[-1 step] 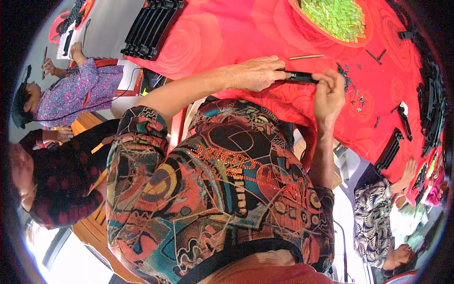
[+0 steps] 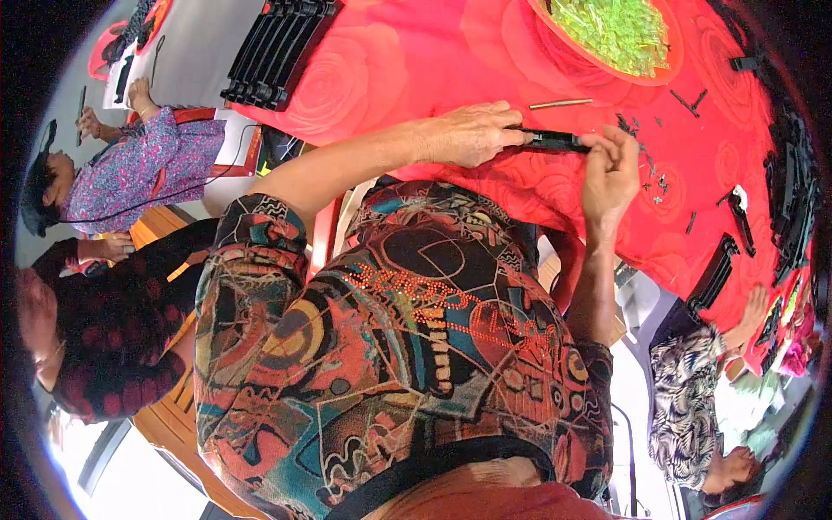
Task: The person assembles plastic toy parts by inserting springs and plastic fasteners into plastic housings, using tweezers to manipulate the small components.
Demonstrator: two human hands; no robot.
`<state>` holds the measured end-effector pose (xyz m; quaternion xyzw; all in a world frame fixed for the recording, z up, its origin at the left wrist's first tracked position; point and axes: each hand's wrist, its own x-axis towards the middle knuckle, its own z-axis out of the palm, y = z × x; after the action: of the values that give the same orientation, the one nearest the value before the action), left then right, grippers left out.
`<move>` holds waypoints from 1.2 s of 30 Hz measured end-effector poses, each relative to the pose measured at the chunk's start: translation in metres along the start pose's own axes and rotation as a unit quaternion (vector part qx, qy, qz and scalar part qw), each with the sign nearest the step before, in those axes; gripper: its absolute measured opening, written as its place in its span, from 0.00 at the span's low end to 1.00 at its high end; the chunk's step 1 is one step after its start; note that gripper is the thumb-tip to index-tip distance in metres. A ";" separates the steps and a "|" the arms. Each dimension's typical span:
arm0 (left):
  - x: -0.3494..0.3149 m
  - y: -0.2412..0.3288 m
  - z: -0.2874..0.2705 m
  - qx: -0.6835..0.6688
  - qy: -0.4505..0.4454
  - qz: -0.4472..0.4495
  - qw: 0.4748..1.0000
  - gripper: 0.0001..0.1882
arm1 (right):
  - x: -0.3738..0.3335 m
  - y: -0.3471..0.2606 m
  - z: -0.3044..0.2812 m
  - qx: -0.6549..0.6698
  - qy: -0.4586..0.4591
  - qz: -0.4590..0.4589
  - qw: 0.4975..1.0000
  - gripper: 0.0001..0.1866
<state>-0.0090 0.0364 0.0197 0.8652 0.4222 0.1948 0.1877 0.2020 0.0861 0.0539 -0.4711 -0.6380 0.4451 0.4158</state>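
My left hand (image 2: 478, 135) is closed round the left end of a slim black plastic part (image 2: 553, 139), held level just above the red cloth near the table's front edge. At the part's other end, the thumb and forefinger of my right hand (image 2: 612, 169) are pinched against it, the other fingers curled. Whether a small bit also sits between those right fingertips is hidden. A thin brownish rod (image 2: 561, 104) lies on the cloth just beyond the part. Small black bits (image 2: 660, 184) are scattered right of my right hand.
An orange bowl (image 2: 679, 54) of yellow-green pieces stands at the far right. Long black parts are stacked (image 2: 279, 54) at the far left; more black parts (image 2: 790, 195) pile along the right edge. Co-workers sit at left, one in a purple patterned shirt (image 2: 143, 178), and another at lower right (image 2: 685, 407).
My right hand has shifted slightly to the right along the black part's end, showing more of it. My left hand stays put. The lower-right co-worker's hand moved a little.
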 end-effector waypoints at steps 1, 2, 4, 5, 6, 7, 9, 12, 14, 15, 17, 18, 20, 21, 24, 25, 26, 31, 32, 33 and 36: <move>0.000 0.000 0.000 0.000 0.000 0.000 1.000 0.22 | 0.005 -0.005 -0.003 0.000 0.000 0.000 1.000 0.12; -0.001 0.000 -0.001 0.004 -0.002 -0.005 1.000 0.21 | 0.011 -0.008 -0.008 -0.105 -0.010 -0.042 0.994 0.11; -0.001 0.002 -0.002 0.008 -0.003 -0.008 1.000 0.21 | 0.023 -0.009 -0.014 -0.247 -0.034 -0.145 0.958 0.08; 0.000 0.003 -0.003 0.005 -0.010 -0.014 1.000 0.21 | 0.031 -0.009 -0.012 -0.248 -0.033 -0.145 0.957 0.08; 0.001 0.003 -0.003 0.002 -0.017 -0.021 1.000 0.22 | 0.041 -0.008 -0.010 -0.281 -0.097 -0.187 0.936 0.08; 0.000 0.003 -0.002 0.003 -0.016 -0.022 1.000 0.22 | 0.050 -0.007 -0.005 -0.311 -0.160 -0.228 0.909 0.08; 0.002 0.001 0.003 0.012 0.014 0.002 1.000 0.22 | 0.067 -0.002 0.002 -0.341 -0.193 -0.218 0.894 0.08; 0.006 0.004 0.003 0.017 0.003 0.001 1.000 0.22 | 0.078 0.004 0.000 -0.398 -0.245 -0.228 0.854 0.07; 0.005 0.005 0.004 0.021 0.010 -0.004 1.000 0.22 | 0.078 -0.001 -0.004 -0.385 -0.222 -0.233 0.865 0.07; 0.005 0.005 0.005 0.023 0.013 -0.010 1.000 0.23 | 0.076 -0.001 -0.011 -0.388 -0.222 -0.233 0.864 0.07; 0.003 0.004 0.005 0.017 0.030 0.003 0.999 0.22 | 0.063 0.000 -0.028 -0.281 -0.144 -0.164 0.935 0.07; 0.002 0.003 0.006 0.011 0.045 0.016 0.999 0.22 | 0.055 -0.001 -0.036 -0.269 -0.107 -0.118 0.950 0.08; 0.001 0.002 0.008 0.010 0.060 0.025 0.998 0.21 | 0.039 0.002 -0.050 -0.251 -0.072 -0.072 0.963 0.08; -0.001 0.002 0.008 0.012 0.077 0.029 0.997 0.21 | 0.031 0.003 -0.054 -0.230 -0.040 -0.030 0.972 0.08; -0.001 0.005 0.007 0.013 0.081 0.021 0.996 0.22 | 0.013 0.008 -0.069 -0.287 0.016 -0.026 0.957 0.07; 0.000 0.005 0.007 0.012 0.080 0.021 0.996 0.22 | 0.009 0.012 -0.074 -0.317 0.045 -0.035 0.947 0.06; 0.000 0.005 0.007 0.012 0.085 0.023 0.996 0.23 | 0.006 0.014 -0.079 -0.317 0.045 -0.035 0.947 0.06; 0.003 0.008 0.001 0.006 0.070 0.017 0.997 0.23 | -0.003 0.029 -0.084 -0.432 0.034 -0.149 0.889 0.06; 0.002 0.009 0.000 0.010 0.073 0.014 0.997 0.23 | -0.002 0.032 -0.082 -0.432 0.034 -0.149 0.889 0.06; 0.002 0.011 -0.001 0.014 0.076 0.011 0.997 0.22 | -0.001 0.036 -0.079 -0.462 0.027 -0.158 0.872 0.06; -0.007 0.013 0.003 0.054 0.132 0.010 0.990 0.20 | 0.003 0.039 -0.078 -0.504 0.003 -0.169 0.847 0.06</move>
<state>-0.0033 0.0227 0.0225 0.8450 0.4444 0.2862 0.0808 0.2849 0.1089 0.0373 -0.5022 -0.8431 -0.0154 0.1918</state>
